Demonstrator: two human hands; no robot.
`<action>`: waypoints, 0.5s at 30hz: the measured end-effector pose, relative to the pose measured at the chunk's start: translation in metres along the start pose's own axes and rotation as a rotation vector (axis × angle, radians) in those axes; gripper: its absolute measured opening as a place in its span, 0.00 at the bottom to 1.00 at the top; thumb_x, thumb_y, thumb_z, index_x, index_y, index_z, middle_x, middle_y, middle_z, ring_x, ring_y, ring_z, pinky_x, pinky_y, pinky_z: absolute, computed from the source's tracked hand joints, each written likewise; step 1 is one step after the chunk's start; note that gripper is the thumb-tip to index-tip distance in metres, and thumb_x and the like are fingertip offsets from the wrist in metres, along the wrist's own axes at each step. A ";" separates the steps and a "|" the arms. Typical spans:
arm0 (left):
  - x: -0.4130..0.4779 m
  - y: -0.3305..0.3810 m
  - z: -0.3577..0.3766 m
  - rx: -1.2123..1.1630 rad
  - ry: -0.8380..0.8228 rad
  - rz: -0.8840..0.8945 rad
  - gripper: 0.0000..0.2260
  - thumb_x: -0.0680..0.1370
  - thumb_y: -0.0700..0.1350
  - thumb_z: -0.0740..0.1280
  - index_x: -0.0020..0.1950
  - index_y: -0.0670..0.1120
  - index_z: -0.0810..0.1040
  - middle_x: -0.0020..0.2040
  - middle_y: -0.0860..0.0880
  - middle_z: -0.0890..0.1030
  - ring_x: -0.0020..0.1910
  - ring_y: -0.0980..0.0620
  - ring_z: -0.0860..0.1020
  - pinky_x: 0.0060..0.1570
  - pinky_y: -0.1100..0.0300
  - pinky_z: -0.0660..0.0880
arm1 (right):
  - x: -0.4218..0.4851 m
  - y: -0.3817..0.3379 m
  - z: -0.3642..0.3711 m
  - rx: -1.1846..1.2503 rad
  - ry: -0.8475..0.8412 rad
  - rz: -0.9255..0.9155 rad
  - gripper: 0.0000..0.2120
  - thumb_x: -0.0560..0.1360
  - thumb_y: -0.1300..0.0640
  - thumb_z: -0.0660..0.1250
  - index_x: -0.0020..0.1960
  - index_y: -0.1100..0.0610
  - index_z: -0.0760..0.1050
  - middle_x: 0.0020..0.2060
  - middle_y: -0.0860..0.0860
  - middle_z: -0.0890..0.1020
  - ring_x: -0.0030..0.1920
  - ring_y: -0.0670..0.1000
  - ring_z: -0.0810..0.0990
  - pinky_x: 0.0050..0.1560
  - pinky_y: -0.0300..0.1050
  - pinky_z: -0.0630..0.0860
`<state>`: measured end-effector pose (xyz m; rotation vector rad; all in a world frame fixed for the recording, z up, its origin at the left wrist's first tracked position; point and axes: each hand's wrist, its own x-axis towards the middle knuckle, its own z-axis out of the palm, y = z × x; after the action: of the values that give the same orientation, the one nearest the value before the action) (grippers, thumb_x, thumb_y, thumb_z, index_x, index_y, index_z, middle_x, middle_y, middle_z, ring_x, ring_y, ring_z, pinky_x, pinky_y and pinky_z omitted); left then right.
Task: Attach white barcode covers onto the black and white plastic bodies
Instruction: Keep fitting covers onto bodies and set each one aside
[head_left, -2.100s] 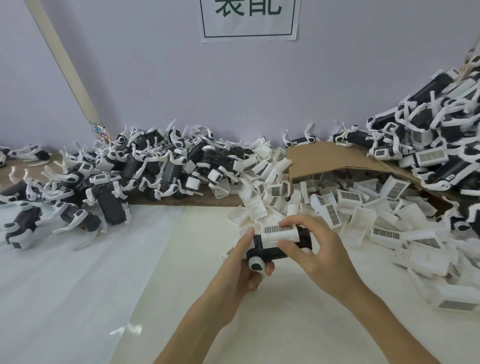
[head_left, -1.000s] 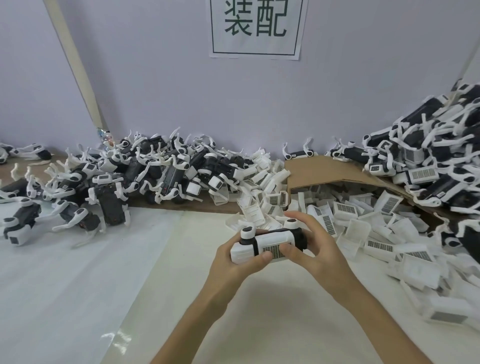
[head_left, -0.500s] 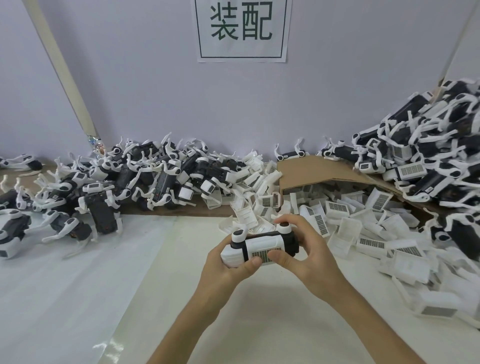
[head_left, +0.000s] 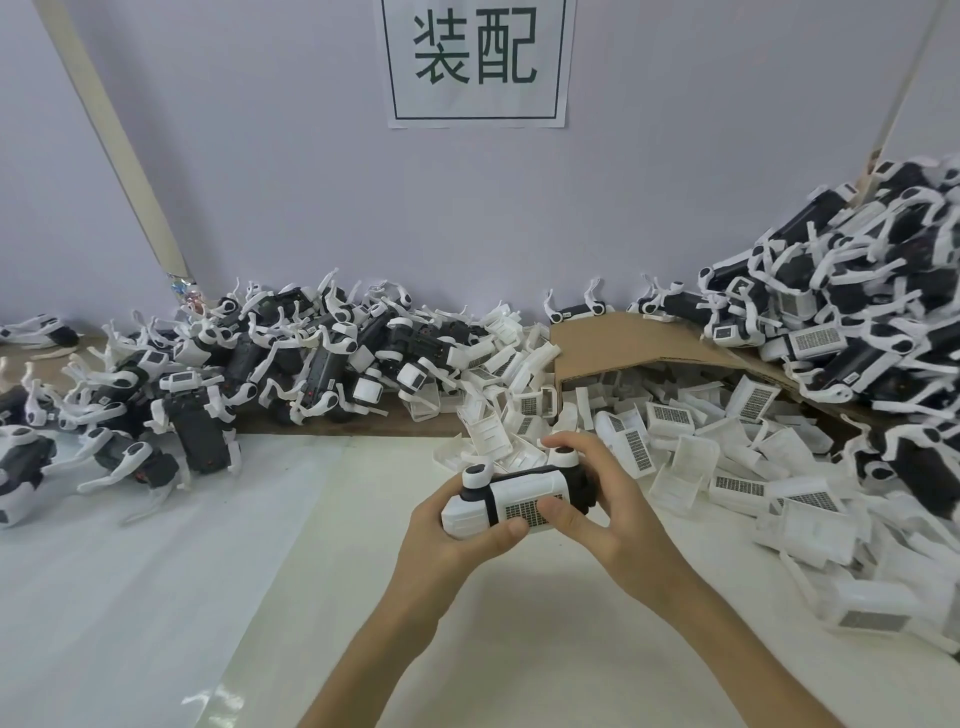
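In the head view, one black and white plastic body (head_left: 566, 480) is held just above the worktop (head_left: 519, 649), in front of the person. The left hand (head_left: 452, 530) is wrapped around its white end, fingers (head_left: 501, 530) clamped on it. The right hand (head_left: 608, 504) is curled over the black end, with the thumb pressed on the white barcode cover (head_left: 524, 499). The cover is seen lying along the body with its barcode facing the camera. It looks seated or nearly so, though whether it has latched cannot be told.

Most of the work is judged to remain. A heap of bodies (head_left: 291, 358) is spread at the left along the wall, and several there show bare black undersides, so they are taken as unfitted. A taller heap (head_left: 857, 312) is piled at the right, where barcode panels are visible on several bodies; these are probably finished. Many loose covers (head_left: 675, 447) are scattered between the two heaps, right behind the hands.

No closed container is seen. A sheet of brown cardboard (head_left: 623, 338) is propped at a slant, and the loose covers spill out from beneath it; whether it is part of a box cannot be told. A paper sign (head_left: 475, 57) is fixed to the wall above.
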<state>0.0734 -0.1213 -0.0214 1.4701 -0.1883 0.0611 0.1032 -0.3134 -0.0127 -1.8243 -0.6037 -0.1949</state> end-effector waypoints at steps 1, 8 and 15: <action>0.000 0.000 -0.001 0.005 -0.015 -0.010 0.22 0.66 0.48 0.78 0.59 0.53 0.83 0.52 0.48 0.86 0.52 0.50 0.84 0.47 0.65 0.77 | 0.000 0.000 0.002 -0.015 0.005 -0.008 0.22 0.74 0.47 0.71 0.66 0.46 0.71 0.48 0.37 0.79 0.50 0.45 0.78 0.52 0.36 0.74; -0.002 0.003 -0.004 -0.004 -0.031 0.004 0.24 0.67 0.53 0.77 0.62 0.51 0.81 0.54 0.47 0.86 0.55 0.49 0.84 0.49 0.64 0.77 | -0.001 -0.002 0.006 -0.006 0.026 -0.026 0.20 0.74 0.48 0.71 0.64 0.46 0.71 0.48 0.37 0.79 0.49 0.43 0.78 0.50 0.31 0.71; -0.004 0.003 0.002 -0.013 -0.016 0.034 0.21 0.64 0.54 0.78 0.56 0.56 0.83 0.53 0.48 0.86 0.53 0.50 0.84 0.47 0.65 0.77 | -0.002 -0.003 0.003 0.035 0.010 -0.010 0.20 0.74 0.50 0.71 0.64 0.48 0.72 0.44 0.42 0.79 0.44 0.44 0.77 0.48 0.37 0.74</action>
<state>0.0692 -0.1227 -0.0189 1.4547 -0.2265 0.0759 0.0996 -0.3110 -0.0121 -1.7858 -0.6060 -0.1990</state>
